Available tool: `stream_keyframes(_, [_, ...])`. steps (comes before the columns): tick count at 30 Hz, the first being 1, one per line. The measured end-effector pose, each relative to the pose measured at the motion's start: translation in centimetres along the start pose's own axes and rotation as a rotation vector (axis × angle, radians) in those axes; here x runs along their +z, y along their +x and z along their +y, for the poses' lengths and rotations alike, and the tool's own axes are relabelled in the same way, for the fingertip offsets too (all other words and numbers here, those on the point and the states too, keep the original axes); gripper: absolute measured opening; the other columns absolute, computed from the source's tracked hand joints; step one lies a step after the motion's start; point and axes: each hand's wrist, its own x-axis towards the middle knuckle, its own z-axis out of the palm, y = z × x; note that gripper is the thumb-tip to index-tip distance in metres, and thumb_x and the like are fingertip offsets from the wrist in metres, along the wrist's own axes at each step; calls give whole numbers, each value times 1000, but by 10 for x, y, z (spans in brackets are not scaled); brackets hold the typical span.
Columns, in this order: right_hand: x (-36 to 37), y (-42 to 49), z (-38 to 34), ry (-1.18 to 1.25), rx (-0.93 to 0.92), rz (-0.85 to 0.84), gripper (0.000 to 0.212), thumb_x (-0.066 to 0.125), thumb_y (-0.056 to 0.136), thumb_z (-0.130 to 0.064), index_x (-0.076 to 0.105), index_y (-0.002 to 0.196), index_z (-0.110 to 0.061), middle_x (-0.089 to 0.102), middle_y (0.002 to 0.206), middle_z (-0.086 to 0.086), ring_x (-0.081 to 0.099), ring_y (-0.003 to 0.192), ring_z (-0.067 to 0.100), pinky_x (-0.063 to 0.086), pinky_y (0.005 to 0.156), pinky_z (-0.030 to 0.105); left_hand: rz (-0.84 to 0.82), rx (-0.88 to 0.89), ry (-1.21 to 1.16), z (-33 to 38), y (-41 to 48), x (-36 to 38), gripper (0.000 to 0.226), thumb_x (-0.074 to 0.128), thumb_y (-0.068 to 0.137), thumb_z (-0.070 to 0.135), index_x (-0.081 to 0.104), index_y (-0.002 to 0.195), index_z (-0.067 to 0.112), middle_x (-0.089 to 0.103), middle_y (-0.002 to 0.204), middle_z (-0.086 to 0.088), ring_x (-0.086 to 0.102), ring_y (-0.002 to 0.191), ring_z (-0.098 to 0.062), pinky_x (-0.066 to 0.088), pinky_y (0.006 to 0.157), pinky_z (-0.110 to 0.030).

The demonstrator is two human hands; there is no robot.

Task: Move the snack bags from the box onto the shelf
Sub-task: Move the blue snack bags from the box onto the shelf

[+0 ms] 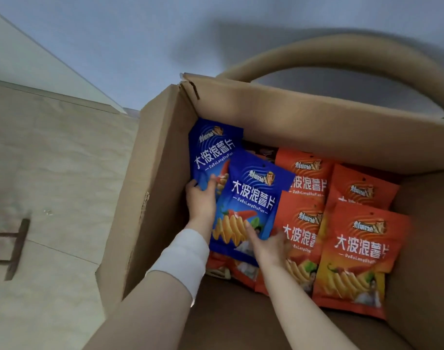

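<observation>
In the box (160, 173), left hand (200, 198) grips the rear blue bag (211, 147). Right hand (270, 246) lies flat on the front blue bag (251, 198).

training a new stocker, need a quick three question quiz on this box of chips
1. True or false: every chip bag in the cardboard box is blue.
2. The left hand grips: A) rear blue chip bag B) box flap C) nothing
3. Fill in: the right hand touches the ____ half of the front blue chip bag.
Key: 1 false, orange chip bags too; 2 A; 3 lower
</observation>
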Motion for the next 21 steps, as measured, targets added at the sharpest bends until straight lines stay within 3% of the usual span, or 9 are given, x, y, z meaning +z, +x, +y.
stream_keyframes(2, [4,0,-1,-6,26,34,91,72,71,-51,30,140,-9,31,142,16,25,135,33,27,109,43,13,-23,-63,-2,1,3,45,61,89,30,47,124,6,62,107,0,60,91,-14,45,63,-18])
stream_keyframes(4, [10,4,2,29,19,13,91,76,67,-52,37,135,-7,42,136,15,36,130,33,34,105,42,11,-30,-72,-4,5,3,50,65,86,35,51,123,5,66,111,-6,64,99,-21,53,77,-30])
stream_keyframes(6, [11,7,4,69,36,-18,87,79,60,-54,47,126,-8,55,125,10,50,119,30,43,96,39,-18,-38,-68,-3,8,1,50,66,84,37,53,123,10,66,115,-7,63,104,-23,52,92,-41])
stream_keyframes(9, [8,16,8,120,88,-57,81,80,47,-61,60,108,-11,68,104,3,63,98,24,51,85,37,-97,-9,-39,0,13,-1,36,67,84,32,59,115,14,67,114,-6,64,103,-22,50,95,-44])
stream_keyframes(14, [-4,15,14,361,126,-234,70,84,57,-41,59,115,-11,67,110,3,61,105,23,49,92,37,-130,-21,-145,13,14,2,41,67,85,27,56,121,11,66,111,-6,65,98,-21,54,84,-36])
stream_keyframes(17, [-21,2,20,561,136,-405,58,79,63,-33,62,114,-10,70,109,7,65,103,24,49,95,40,-118,3,-160,22,11,6,41,69,84,21,55,121,12,65,115,-9,65,102,-25,53,89,-42])
stream_keyframes(21, [-49,-22,29,551,50,-450,29,71,77,-18,64,105,-10,72,100,6,68,90,18,53,75,28,-69,134,-1,29,-8,-4,29,66,86,24,60,111,11,67,111,-10,64,103,-27,50,93,-46])
